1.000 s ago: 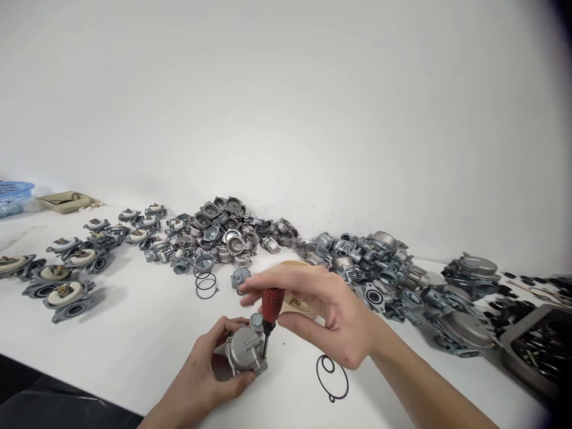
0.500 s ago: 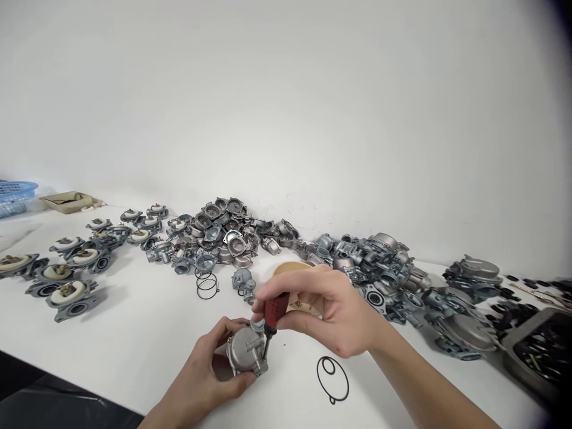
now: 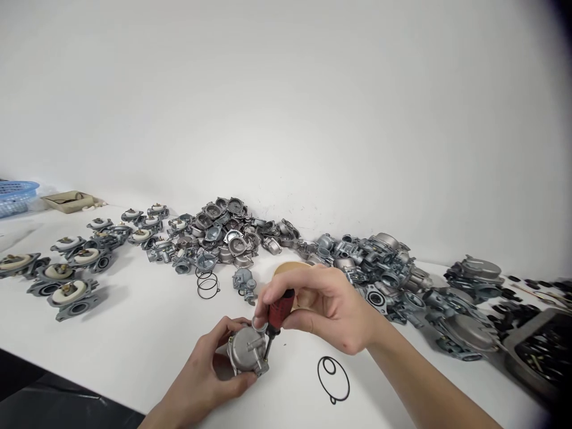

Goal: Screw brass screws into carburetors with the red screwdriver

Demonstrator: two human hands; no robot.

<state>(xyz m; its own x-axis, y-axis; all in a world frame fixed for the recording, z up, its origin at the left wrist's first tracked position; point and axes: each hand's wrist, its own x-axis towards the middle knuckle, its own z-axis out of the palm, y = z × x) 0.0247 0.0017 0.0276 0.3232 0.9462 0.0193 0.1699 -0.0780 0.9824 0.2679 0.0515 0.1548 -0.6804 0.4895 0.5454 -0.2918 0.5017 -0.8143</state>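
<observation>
My left hand [image 3: 210,366] is closed around a grey metal carburetor [image 3: 246,351], its rounded bowl facing up. In my right hand [image 3: 328,307] is a screwdriver [image 3: 280,311] with a red handle, tilted slightly. Its dark shaft reaches down to the right edge of the carburetor, where a small brass-coloured screw shows at the tip. A black rubber gasket ring [image 3: 348,381] with a smaller ring inside it lies on the table to the right. Behind my right hand, partly covered, stands a tan bowl [image 3: 290,266].
Carburetor bodies with white floats [image 3: 69,292] stand at the left. Metal bowls [image 3: 236,243] are heaped at the back middle, near black rings [image 3: 208,285]. More carburetors [image 3: 379,268] pile up at the right, beside a tray of small dark parts [image 3: 513,339]. A blue basket [image 3: 18,199] is far left.
The screwdriver handle has shifted slightly right and leans more, with my right fingers turned around it. Its tip stays at the carburetor's edge; my left hand holds nearly still.
</observation>
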